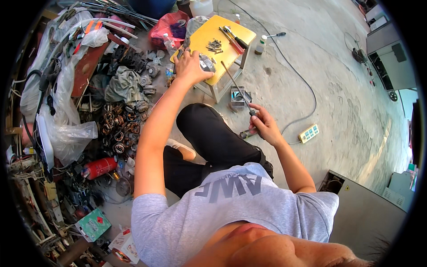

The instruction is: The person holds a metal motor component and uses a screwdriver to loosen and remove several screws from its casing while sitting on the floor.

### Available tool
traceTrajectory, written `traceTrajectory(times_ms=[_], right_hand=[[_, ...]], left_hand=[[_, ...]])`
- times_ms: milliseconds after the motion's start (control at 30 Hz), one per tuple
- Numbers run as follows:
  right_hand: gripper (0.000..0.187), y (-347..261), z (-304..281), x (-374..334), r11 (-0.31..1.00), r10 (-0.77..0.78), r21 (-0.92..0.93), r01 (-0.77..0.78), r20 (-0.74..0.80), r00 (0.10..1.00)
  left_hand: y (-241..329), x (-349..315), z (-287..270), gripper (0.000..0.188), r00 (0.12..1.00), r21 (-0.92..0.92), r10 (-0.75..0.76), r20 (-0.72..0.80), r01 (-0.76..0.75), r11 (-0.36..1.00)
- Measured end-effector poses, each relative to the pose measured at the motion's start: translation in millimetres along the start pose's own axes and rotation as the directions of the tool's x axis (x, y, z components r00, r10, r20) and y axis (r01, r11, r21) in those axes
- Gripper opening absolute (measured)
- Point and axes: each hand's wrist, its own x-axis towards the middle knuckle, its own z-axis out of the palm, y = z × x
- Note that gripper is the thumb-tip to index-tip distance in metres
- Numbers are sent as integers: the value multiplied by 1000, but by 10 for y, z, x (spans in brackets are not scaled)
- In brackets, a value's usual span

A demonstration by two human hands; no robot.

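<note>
My left hand [190, 69] spans a dark grey part [206, 63] with a pale label, at the near left of a yellow stool top [238, 27]. Its fingers and thumb grip the part's sides, and the palm hides much of it, so its kind is unclear. In my right hand [265, 125] is a long screwdriver [235, 83], held by its dark handle. The shaft slants up and left, its tip near the stool's front edge and apart from the part. Several screws [214, 45] lie loose on the stool, beside hand tools with red and black handles [235, 42].
Right of the stool stands a small bottle [260, 45]. A cable [307, 82] curves over the concrete floor near a power strip [308, 133]. Below the stool is a small clear box [238, 97]. Scrap motor parts [120, 127] and a red cylinder [100, 167] crowd the left.
</note>
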Motion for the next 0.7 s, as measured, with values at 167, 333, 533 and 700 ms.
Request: traceTrajectory(times_ms=[167,333,533,700], right_hand=[[47,82,117,44,994,39,-102,-41,-17,999],[51,-15,71,166,984,-12,-180,11,-3,1000],[56,-211,12,186,998,52,20,-54,64,997],[58,-308,-2,210,990,140,-27,-137,132,981]], left_hand=[[55,-9,91,101,1000,-28,-14,16,15,999],[109,2,82,102,998,-12,6,57,-5,1000],[134,13,108,101,998,-50,18,53,-15,999],[84,0,98,101,997,-125,10,78,0,992]])
